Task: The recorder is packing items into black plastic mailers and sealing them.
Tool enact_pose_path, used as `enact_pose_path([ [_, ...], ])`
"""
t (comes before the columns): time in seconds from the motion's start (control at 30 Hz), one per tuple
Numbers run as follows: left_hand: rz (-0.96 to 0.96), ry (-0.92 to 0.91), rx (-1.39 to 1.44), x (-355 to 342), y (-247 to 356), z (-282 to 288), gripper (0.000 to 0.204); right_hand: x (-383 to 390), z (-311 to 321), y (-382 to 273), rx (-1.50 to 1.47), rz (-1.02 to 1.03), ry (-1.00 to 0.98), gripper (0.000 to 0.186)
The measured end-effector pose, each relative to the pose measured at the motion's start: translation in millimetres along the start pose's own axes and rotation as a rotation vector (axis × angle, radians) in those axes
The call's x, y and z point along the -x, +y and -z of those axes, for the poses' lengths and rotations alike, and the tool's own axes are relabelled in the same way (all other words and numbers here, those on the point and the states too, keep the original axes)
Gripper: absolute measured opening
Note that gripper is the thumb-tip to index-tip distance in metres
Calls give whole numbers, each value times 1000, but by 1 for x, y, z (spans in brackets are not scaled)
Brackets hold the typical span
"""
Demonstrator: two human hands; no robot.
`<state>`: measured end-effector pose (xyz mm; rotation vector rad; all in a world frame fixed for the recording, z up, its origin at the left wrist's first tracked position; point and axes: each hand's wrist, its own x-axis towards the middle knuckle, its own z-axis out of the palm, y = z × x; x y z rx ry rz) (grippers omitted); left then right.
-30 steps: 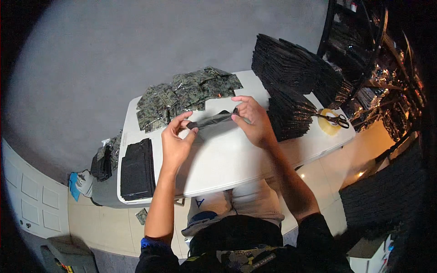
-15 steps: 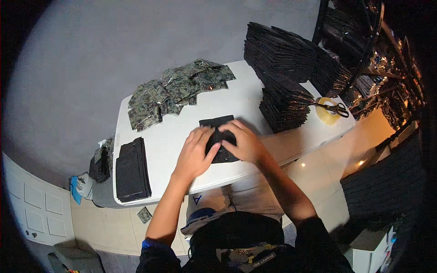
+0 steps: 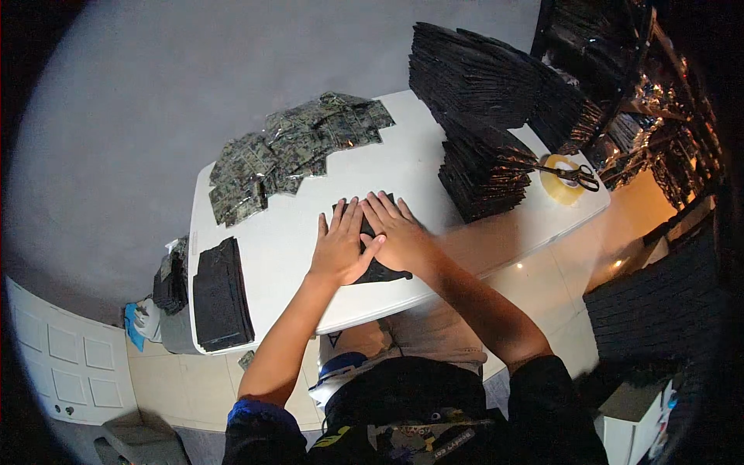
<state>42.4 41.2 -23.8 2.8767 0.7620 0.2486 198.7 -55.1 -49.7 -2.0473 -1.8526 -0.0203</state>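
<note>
A flat black pouch (image 3: 381, 272) lies on the white table (image 3: 302, 225) in front of me. My left hand (image 3: 339, 246) and my right hand (image 3: 395, 230) both press flat on it, fingers spread and side by side, covering most of it. Neither hand grips anything.
Shiny patterned packets (image 3: 291, 151) are spread at the table's far left. Tall stacks of black pouches (image 3: 484, 108) stand at the right, with a yellow tape roll (image 3: 559, 182) and scissors (image 3: 577, 177) beside them. A small black stack (image 3: 221, 294) lies at the near left corner.
One second ago both hands held the black pouch up above the table. They have since laid it down and now press flat on top of it.
</note>
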Motion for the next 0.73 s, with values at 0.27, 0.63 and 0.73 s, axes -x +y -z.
enact_pose_path([
  [0.27,6,-12,18,-3,6,1,100,20,8,0,-28,-61,33,76],
  [0.63,-108,69,301,10,18,32,70,152,70,52,-623,-73,373,30],
  [0.73,-91,-142,296,-4,64,38,69,196,88,75,-566,-308,408,20],
])
